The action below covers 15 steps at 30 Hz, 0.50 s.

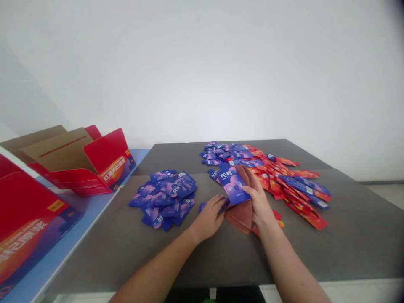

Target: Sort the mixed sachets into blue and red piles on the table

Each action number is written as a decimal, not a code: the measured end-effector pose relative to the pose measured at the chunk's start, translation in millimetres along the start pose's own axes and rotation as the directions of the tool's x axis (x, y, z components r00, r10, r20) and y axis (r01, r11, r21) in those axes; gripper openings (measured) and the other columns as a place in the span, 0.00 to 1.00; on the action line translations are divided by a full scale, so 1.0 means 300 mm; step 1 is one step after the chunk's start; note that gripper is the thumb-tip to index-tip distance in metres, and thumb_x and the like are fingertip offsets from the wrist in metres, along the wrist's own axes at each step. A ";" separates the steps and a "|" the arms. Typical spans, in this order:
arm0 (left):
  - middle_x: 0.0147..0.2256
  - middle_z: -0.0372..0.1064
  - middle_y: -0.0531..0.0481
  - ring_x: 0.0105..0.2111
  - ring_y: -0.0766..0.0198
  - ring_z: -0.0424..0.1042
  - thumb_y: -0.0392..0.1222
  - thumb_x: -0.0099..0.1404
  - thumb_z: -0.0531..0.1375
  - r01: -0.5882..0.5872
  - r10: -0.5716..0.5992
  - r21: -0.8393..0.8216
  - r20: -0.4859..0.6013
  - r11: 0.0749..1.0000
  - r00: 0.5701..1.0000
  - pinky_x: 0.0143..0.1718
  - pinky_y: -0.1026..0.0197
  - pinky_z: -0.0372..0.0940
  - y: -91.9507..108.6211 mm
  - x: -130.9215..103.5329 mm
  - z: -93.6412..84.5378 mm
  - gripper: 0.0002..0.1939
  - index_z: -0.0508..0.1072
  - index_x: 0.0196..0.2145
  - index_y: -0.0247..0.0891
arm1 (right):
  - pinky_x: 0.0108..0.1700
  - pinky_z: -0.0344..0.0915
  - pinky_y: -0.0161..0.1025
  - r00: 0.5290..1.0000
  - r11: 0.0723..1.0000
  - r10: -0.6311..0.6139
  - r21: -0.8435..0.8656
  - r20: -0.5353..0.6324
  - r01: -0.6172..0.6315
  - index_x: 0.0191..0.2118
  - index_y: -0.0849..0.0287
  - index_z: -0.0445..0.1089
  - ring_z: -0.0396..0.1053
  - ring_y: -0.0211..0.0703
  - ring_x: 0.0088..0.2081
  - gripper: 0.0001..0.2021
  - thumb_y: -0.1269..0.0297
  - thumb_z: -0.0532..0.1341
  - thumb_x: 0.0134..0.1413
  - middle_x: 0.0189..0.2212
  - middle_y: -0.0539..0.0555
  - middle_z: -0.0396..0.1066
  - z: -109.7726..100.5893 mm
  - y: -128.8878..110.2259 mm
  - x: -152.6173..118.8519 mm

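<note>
Grey tabletop (347, 244) fills the lower view, with a pale wall behind it. Nearest the camera, two bare forearms are seen reaching onto it. The left hand (211, 216) is laid flat, fingers loosely spread, on a small blue packet (202, 206) just left of the brown sheet (241, 219); whether it is gripped cannot be told. The right hand (257, 198) is closed on a blue sachet (232, 185), held tilted up above the brown sheet, its long axis running away from the body. Left of that sachet a sorted blue pile (166, 198) is seen, nearer the left hand. Beyond and right of the sachet a mixed heap (284, 176) of blue and red packets is spread. Far left, open red cartons (94, 164) are set on a blue surface.
</note>
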State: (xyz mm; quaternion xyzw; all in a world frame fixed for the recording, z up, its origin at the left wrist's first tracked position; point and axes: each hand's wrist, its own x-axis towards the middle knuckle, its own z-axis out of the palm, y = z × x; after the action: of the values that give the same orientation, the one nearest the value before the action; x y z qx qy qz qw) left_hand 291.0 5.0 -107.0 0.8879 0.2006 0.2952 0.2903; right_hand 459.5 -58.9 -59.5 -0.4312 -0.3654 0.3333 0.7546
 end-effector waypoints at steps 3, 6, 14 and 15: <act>0.56 0.67 0.40 0.57 0.56 0.65 0.42 0.71 0.49 0.108 -0.141 -0.242 -0.123 0.964 0.982 0.60 0.49 0.60 0.039 0.007 -0.008 0.18 0.69 0.54 0.37 | 0.60 0.59 0.50 0.998 0.994 -0.063 -0.090 -0.025 0.060 0.62 0.48 0.57 0.56 0.51 0.64 0.34 0.59 0.63 0.48 0.65 0.53 0.56 0.025 0.028 -0.024; 0.49 0.72 0.44 0.49 0.58 0.71 0.45 0.72 0.47 0.185 -0.311 -0.528 -0.160 0.829 0.937 0.54 0.53 0.66 0.068 0.015 -0.040 0.19 0.70 0.52 0.37 | 0.62 0.57 0.50 0.999 0.989 -0.023 -0.147 0.025 0.027 0.62 0.49 0.57 0.55 0.50 0.64 0.35 0.59 0.66 0.47 0.65 0.53 0.56 0.044 0.066 -0.046; 0.41 0.74 0.46 0.43 0.58 0.70 0.48 0.69 0.52 0.248 -0.371 -0.466 -0.193 0.849 0.908 0.50 0.56 0.64 0.078 -0.016 -0.105 0.16 0.73 0.42 0.36 | 0.64 0.52 0.51 0.945 0.930 -0.285 -0.284 -0.159 0.232 0.59 0.51 0.60 0.57 0.52 0.63 0.28 0.57 0.62 0.53 0.63 0.55 0.58 0.003 0.058 -0.067; 0.41 0.74 0.46 0.43 0.58 0.70 0.49 0.69 0.52 0.257 -0.384 -0.471 -0.194 0.844 0.903 0.50 0.56 0.64 0.072 -0.016 -0.096 0.16 0.73 0.42 0.36 | 0.64 0.52 0.51 0.948 0.909 -0.302 -0.330 -0.096 0.256 0.59 0.51 0.61 0.57 0.52 0.63 0.27 0.58 0.62 0.52 0.62 0.55 0.59 0.006 0.057 -0.078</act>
State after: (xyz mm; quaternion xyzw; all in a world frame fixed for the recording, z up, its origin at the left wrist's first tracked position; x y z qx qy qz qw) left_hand 272.9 -2.3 -76.2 0.7028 0.3158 0.4021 0.4947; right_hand 442.8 -70.4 -80.4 -0.5116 -0.4157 0.1274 0.7411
